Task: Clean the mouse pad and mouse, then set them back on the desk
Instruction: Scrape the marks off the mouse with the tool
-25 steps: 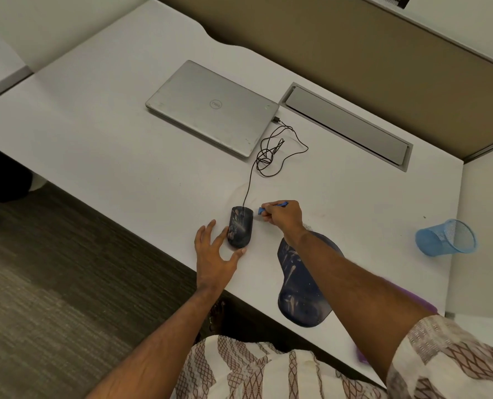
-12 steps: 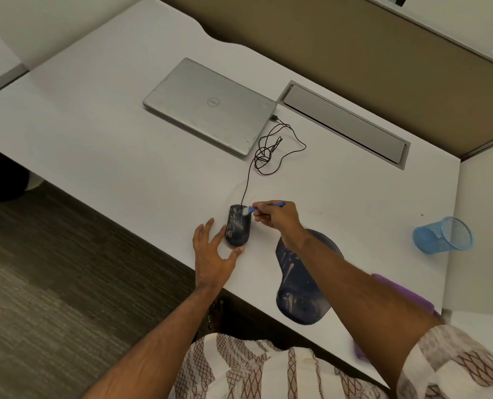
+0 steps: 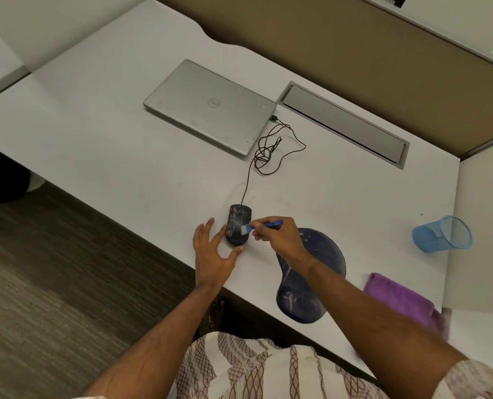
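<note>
The dark mouse (image 3: 238,223) sits on the white surface (image 3: 110,133), close to the front edge. It is just left of the mouse pad (image 3: 311,286). Its thin cable (image 3: 268,151) runs back in a loose tangle to the closed grey laptop (image 3: 210,106).

The left hand (image 3: 212,254) rests flat beside the mouse. Its fingers (image 3: 206,230) are straight and spread apart. The pointing finger lies along the mouse's left side. The thumb tip is at the mouse's near end.

The right hand (image 3: 281,234) holds a small blue brush (image 3: 265,225). Its fingers are curled and pinched tight on the handle. The pale bristles touch the top of the mouse, on its right side.

The mouse pad is dark blue with pale smears on it. It lies flat on the surface, and the right arm crosses over its top part. A purple cloth (image 3: 398,298) lies bunched up just right of the pad, near the front edge.

A blue mesh cup (image 3: 438,236) lies tipped on its side at the far right, well apart from the mouse. Its open mouth points to the right. Looking in, only its own mesh wall shows.

A long grey lid (image 3: 343,123) is set into the surface at the back, just right of the laptop.
</note>
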Tool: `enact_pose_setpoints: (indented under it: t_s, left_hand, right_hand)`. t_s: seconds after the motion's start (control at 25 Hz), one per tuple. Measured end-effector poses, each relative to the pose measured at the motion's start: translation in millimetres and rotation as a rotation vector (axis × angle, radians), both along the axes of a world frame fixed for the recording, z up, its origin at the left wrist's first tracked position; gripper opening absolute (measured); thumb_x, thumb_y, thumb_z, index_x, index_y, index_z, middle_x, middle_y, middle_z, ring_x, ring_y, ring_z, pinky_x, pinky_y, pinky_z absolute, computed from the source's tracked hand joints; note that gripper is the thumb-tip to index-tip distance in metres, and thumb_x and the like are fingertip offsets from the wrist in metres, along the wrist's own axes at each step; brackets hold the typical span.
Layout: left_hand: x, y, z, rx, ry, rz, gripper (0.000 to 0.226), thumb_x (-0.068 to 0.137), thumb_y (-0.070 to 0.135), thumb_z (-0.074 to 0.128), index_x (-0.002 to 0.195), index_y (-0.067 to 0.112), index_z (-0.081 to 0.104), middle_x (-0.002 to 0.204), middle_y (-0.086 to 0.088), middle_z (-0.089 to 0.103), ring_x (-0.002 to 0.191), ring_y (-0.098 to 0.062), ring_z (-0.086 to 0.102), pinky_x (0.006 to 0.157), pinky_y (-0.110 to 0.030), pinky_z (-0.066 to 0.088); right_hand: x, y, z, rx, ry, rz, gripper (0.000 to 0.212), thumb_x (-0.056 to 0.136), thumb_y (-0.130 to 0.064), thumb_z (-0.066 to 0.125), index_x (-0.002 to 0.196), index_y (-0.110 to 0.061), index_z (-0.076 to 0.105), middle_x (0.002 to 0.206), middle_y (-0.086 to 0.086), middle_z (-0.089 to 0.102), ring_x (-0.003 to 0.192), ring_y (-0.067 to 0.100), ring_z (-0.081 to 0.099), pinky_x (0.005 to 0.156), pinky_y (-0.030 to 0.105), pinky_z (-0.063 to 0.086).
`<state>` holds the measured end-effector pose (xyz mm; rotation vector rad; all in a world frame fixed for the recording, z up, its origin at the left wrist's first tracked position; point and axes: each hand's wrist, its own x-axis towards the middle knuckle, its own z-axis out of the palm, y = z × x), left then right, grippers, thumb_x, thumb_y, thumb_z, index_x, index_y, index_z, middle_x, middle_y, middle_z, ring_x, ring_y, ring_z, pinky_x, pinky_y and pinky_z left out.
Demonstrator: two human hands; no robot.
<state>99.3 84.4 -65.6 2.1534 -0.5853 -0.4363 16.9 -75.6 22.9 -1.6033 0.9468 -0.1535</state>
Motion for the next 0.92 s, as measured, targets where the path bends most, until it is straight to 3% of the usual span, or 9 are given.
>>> enact_pose_setpoints:
  t_s: [0.32, 0.6, 0.68, 0.92]
  left_hand:
    - [0.1, 1.1, -1.3, 0.015, -0.027, -0.008, 0.068, 0.08, 0.032, 0.087, 0.141, 0.014, 0.062, 0.164, -0.003, 0.035, 0.153, -0.026, 0.019, 0.117, -0.051, 0.038]
    - [0.1, 2.2, -0.3, -0.004, -0.019, -0.019, 0.069, 0.082, 0.032, 0.086, 0.144, 0.015, 0.059, 0.165, -0.001, 0.032, 0.154, -0.024, 0.016, 0.119, -0.049, 0.036]
    - [-0.1, 2.0, -0.3, 0.015, -0.024, -0.028, 0.072, 0.081, 0.037, 0.086, 0.144, 0.016, 0.059, 0.165, -0.001, 0.032, 0.154, -0.024, 0.016, 0.119, -0.05, 0.036]
    - [-0.5, 1.6, 0.4, 0.021, -0.021, -0.024, 0.073, 0.082, 0.046, 0.083, 0.145, 0.017, 0.058, 0.165, -0.002, 0.032, 0.154, -0.024, 0.016, 0.118, -0.049, 0.034]
  right_hand:
    - [-19.0, 14.0, -18.5, -0.116, 0.114, 0.136, 0.017, 0.093, -0.021, 0.066, 0.1, -0.01, 0.077, 0.081, 0.0, 0.073, 0.069, 0.009, 0.068, 0.067, 0.017, 0.056]
    - [-4.9, 5.4, -5.1, 0.028, -0.052, -0.066, 0.018, 0.092, -0.017, 0.067, 0.105, -0.008, 0.076, 0.087, 0.008, 0.075, 0.078, 0.018, 0.071, 0.071, 0.022, 0.058]
    - [0.7, 2.6, -5.7, 0.007, -0.024, -0.076, 0.019, 0.092, -0.019, 0.067, 0.105, -0.008, 0.076, 0.087, 0.008, 0.075, 0.077, 0.018, 0.071, 0.073, 0.025, 0.06]
    - [-10.3, -13.1, -9.4, -0.208, 0.166, 0.189, 0.015, 0.091, -0.022, 0.069, 0.097, -0.013, 0.079, 0.085, -0.002, 0.076, 0.076, 0.01, 0.071, 0.079, 0.028, 0.06]
